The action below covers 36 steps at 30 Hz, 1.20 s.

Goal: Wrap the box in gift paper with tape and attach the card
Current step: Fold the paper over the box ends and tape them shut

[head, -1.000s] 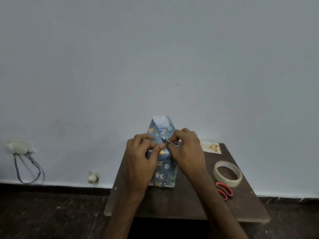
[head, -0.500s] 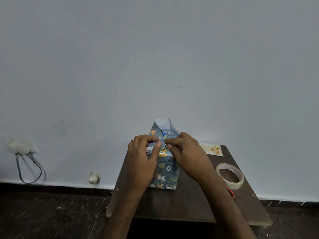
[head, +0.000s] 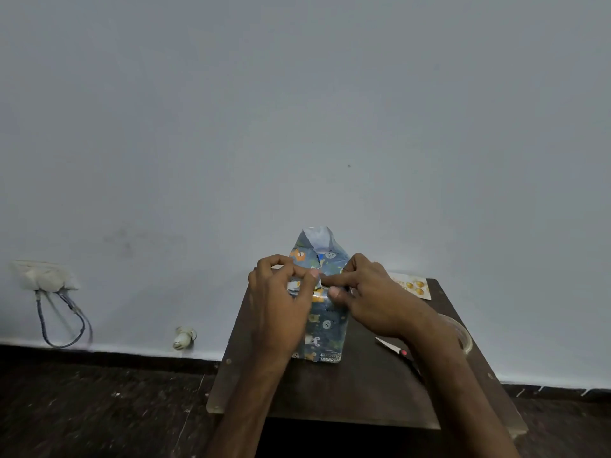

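While left hand [head: 277,305], right hand [head: 377,299] pinch box [head: 325,325], tape roll [head: 464,338] half-hidden.

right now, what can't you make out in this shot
Head view only.
Paper seam: covered by the left hand and right hand; any tape strip there cannot be seen.
Tape roll: mostly behind the right forearm.
Scissors: handles hidden under that forearm.
Card: print too small; one corner behind the right hand.
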Tool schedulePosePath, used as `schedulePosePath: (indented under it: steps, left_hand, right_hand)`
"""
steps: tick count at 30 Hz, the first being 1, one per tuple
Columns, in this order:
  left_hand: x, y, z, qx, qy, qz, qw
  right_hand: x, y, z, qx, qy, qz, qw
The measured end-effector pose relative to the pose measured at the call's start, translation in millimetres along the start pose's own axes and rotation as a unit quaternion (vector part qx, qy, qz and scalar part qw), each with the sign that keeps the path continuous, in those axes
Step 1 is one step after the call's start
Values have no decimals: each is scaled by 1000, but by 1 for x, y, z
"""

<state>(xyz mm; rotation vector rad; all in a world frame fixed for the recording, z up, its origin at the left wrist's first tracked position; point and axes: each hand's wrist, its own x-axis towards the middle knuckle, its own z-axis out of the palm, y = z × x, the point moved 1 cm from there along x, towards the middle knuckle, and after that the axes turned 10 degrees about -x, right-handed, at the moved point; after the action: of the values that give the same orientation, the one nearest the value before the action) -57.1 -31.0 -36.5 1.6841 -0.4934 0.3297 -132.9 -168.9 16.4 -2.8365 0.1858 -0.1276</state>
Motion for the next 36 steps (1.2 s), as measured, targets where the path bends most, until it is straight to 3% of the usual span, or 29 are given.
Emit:
schedulePosePath:
  steps: [2, 3, 5, 8, 12, 17, 23, 26, 28, 33, 36]
  left_hand:
    - [4, 0, -3, -46, -19, -62, 997]
    - [6, 1, -4, -98, -35, -101, 989]
    - [8, 3, -7, -188, -59, -170, 965]
    - [12, 7, -8, -228, -97, -228, 942]
    - [15, 14, -4, -315, -110, -261, 906]
    - [22, 12, -3, -334, -132, -258, 897]
    - [17, 10, -1, -311, -136, -251, 906]
    - [14, 9, 5, -246, -111, -202, 941]
    - [12, 12, 7, -230, -91, -182, 952]
    - [10, 10, 9, -247, -84, -211, 942]
    - [10, 11, 9, -276, -48, -256, 925]
  right_hand:
    - [0, 2, -5, 98, -19, -7, 995]
    - [2, 4, -4, 150, 9, -10, 989]
    - [10, 8, 0, 186, 123, 11, 975]
    - [20, 15, 10, 242, 278, 55, 928]
    - [34, 22, 18, 216, 245, 22, 945]
    - [37, 27, 26, 206, 291, -13, 934]
    - [20, 46, 18, 152, 138, -86, 975]
    - [11, 42, 26, 200, 131, -45, 970]
    - [10, 30, 31, 294, 151, 18, 944]
    - [19, 3, 47, 392, 207, 123, 888]
    - [19, 10, 42, 435, 174, 170, 867]
